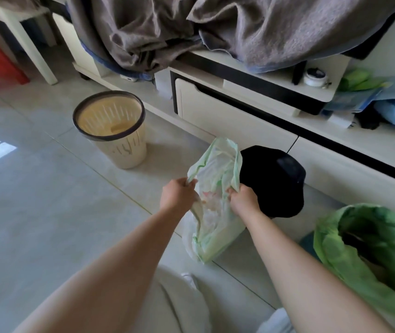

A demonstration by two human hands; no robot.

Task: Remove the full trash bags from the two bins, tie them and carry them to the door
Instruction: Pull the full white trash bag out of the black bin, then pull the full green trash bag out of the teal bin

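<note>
Beside the round cream slotted plastic bin [110, 127], the thin, limp, light pale-green plastic trash bag [212, 207] was pinched at its mouth edges by the closed left hand [179, 194] and right hand [243, 198], seemingly the best hold for tying.

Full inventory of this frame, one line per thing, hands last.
Bin: 1, cream with dark rim, no bag in it, on floor at left.
Pale bag: 1, pale green, held open at centre.
Green bag: 1, green, on floor at right.
Black object: 1, black, behind pale bag.
Blanket: 1, grey, on white cabinet.
Jar: 1, white, on cabinet.
Left hand: grips pale bag's rim.
Right hand: grips pale bag's rim.
</note>
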